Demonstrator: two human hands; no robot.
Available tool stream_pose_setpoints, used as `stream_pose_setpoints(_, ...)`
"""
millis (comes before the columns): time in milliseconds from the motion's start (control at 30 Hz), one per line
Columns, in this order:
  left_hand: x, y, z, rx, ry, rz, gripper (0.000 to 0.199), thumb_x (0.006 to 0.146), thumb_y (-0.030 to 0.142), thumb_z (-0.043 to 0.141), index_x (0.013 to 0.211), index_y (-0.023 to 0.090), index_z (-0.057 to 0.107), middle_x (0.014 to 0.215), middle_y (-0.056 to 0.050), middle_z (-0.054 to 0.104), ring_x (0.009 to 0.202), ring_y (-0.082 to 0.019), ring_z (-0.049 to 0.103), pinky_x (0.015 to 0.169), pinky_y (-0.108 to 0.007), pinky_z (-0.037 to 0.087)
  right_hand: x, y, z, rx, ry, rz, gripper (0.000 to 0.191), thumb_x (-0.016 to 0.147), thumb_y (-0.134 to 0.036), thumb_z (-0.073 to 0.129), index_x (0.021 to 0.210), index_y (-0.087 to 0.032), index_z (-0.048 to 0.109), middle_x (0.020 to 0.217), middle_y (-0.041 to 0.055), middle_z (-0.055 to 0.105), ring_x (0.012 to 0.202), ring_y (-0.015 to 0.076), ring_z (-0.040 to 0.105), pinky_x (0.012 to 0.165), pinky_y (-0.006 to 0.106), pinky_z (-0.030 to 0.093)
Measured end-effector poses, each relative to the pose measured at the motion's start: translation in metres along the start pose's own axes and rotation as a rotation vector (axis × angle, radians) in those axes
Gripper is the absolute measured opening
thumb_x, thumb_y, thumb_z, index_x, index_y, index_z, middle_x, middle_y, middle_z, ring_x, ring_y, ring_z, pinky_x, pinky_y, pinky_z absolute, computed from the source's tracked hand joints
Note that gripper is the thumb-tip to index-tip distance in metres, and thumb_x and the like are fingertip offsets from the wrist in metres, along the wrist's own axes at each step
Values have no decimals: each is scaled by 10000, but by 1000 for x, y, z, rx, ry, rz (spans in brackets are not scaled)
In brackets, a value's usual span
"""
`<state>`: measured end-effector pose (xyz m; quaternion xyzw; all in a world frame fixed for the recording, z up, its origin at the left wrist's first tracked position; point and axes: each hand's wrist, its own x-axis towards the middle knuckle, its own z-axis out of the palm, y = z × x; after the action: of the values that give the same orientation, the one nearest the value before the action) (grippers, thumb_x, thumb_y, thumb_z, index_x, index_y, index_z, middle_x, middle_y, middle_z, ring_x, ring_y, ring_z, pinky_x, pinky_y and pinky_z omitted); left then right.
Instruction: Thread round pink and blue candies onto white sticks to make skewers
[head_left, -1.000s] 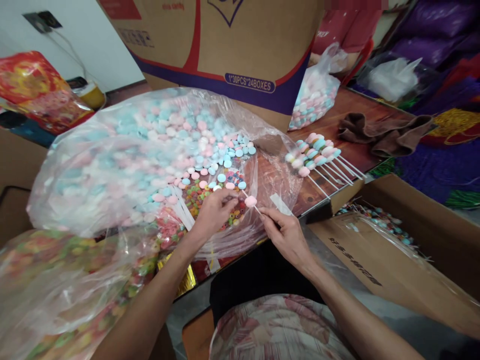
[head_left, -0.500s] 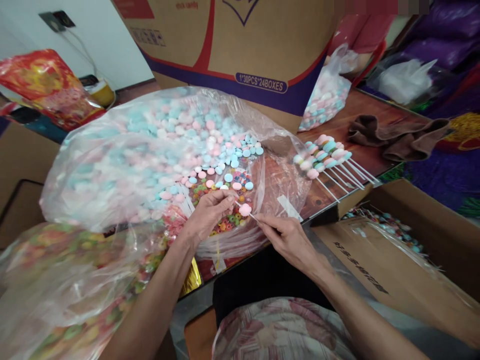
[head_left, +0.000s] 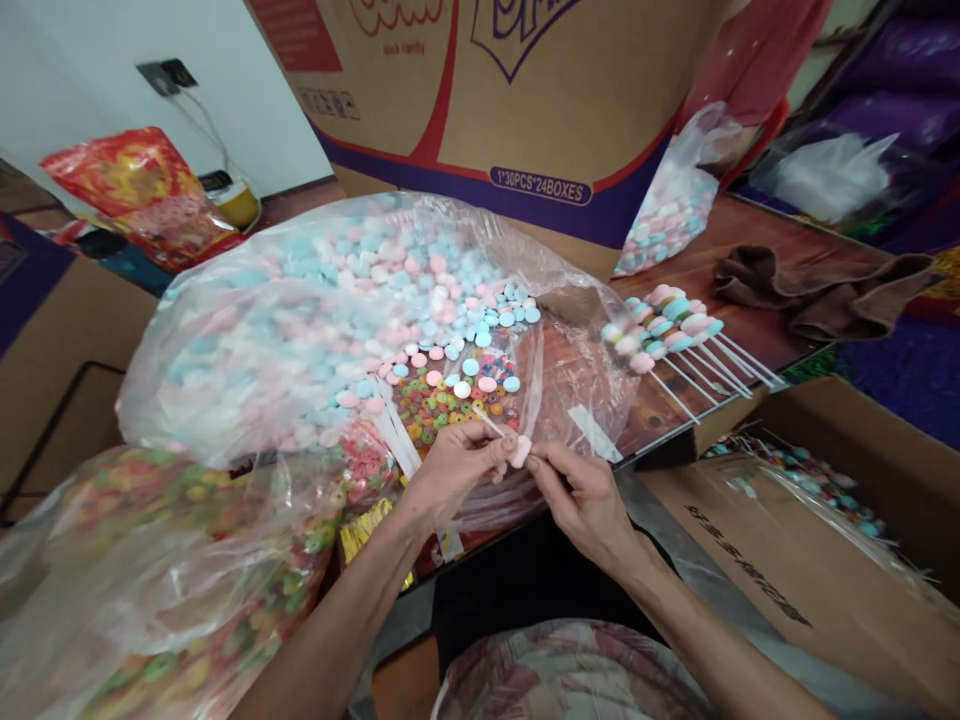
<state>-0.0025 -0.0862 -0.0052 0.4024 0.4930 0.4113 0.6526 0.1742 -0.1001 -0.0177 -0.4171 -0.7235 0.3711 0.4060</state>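
A thin white stick (head_left: 489, 421) carrying a pink marshmallow (head_left: 521, 452) is held between my two hands over the near part of the table. My left hand (head_left: 466, 465) is closed in a pinch around the stick, its fingertips against the marshmallow's left side. From the other side, my right hand (head_left: 581, 492) pinches at the stick's lower end, right up against the marshmallow. The lower end is hidden by the fingers. Just beyond lie ring-shaped coloured gummies (head_left: 431, 405) and loose pink, blue and white marshmallow discs (head_left: 470, 367), spilling from a large clear bag (head_left: 247, 300).
Finished-looking marshmallow skewers (head_left: 667, 325) lie at the right table edge, near a brown cloth (head_left: 825, 290). An open carton (head_left: 757, 540) stands lower right. A big cardboard box (head_left: 465, 130) rises behind. A bag of gummy rings (head_left: 172, 580) fills the lower left, near white sticks (head_left: 397, 430).
Both hands have drawn closer together and come slightly nearer to my body. The stick's upper end now juts out above my left fingers. The whole view has shifted a little.
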Motion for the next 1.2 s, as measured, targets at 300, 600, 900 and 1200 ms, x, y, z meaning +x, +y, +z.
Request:
stream_pose_setpoints(300, 37, 13, -31, 1249, 371, 495, 192, 901, 200, 570, 950, 211, 756, 837, -55, 579, 756, -181, 562, 667, -277, 423, -1, 22, -5, -127, 111, 108, 246, 985, -293, 496, 952, -169, 706, 719, -3, 641, 608, 120, 552, 621, 212, 418)
stream_pose_setpoints(600, 44, 9, -49, 995, 445, 439, 160, 868, 243, 592, 850, 185, 739, 792, -37, 620, 756, -172, 581, 717, -287, 439, -5, 29, 2, -206, 133, 18, 245, 991, -268, 486, 975, -158, 704, 734, 14, 688, 562, 114, 595, 611, 206, 439)
stream_pose_setpoints(900, -12, 14, -67, 802, 453, 336, 172, 851, 283, 541, 748, 176, 630, 801, -28, 629, 782, -169, 567, 728, -293, 421, -6, 29, -1, -173, 121, -39, 196, 983, -247, 524, 1001, -161, 699, 723, -8, 657, 558, 99, 560, 595, 193, 440)
stream_pose_setpoints(1200, -31, 16, -51, -178, 428, 157, 257, 741, 339, 786, 758, 138, 627, 654, 32, 505, 543, -49, 406, 482, -153, 331, -11, 34, -2, -189, 110, -49, 185, 970, -263, 560, 1003, -163, 712, 695, -13, 656, 532, 100, 567, 578, 190, 460)
